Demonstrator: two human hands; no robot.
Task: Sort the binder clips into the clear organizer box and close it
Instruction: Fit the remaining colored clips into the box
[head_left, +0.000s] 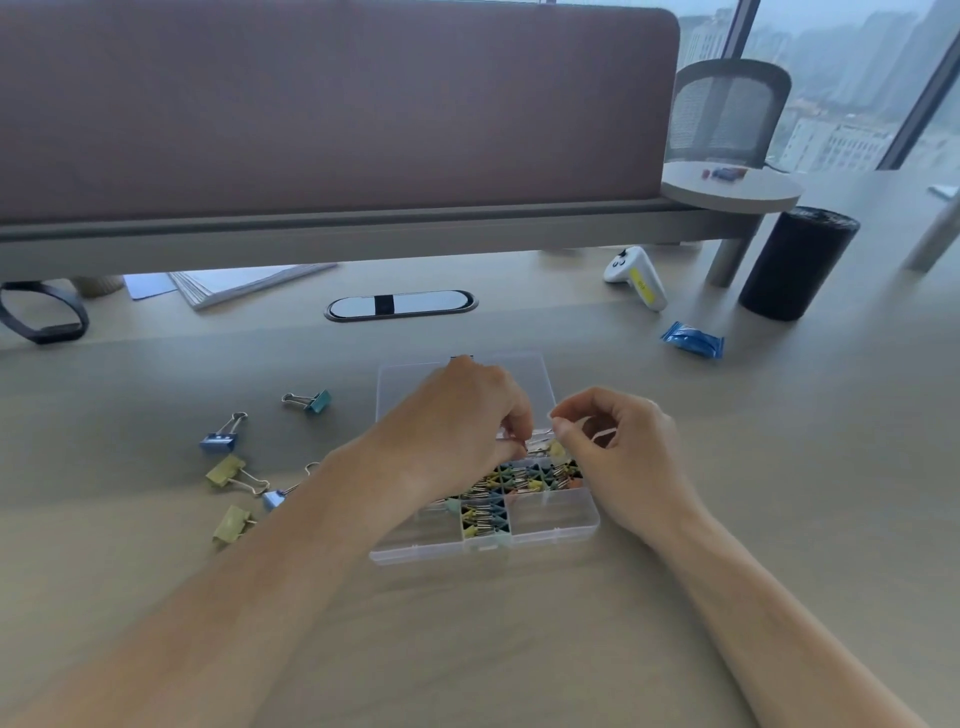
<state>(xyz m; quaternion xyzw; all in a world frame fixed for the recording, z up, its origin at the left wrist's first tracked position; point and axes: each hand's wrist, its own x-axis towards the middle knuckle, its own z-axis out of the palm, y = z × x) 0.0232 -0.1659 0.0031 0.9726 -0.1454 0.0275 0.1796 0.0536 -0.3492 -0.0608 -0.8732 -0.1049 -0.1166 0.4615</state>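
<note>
Clear organizer box (582, 522) centre frame, lid (415, 384) open; pale binder clip (557, 449) is pinched above it by left hand (457, 426) and right hand (618, 457); loose binder clips (221, 441) frame left on surface (519, 634); likely risk: clip snapped from pinch, filled compartments jumbled.

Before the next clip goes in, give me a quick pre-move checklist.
1. Lid of the clear organizer box open, lying flat behind it: ok.
2. Right hand pinches a wire handle of the pale yellow binder clip: ok.
3. Left hand hold on that clip: cannot tell, fingertips hidden.
4. Front-right compartment free: ok.
5. All clips sorted: not ok; teal binder clip, blue binder clip and others lie loose on the desk.
</note>
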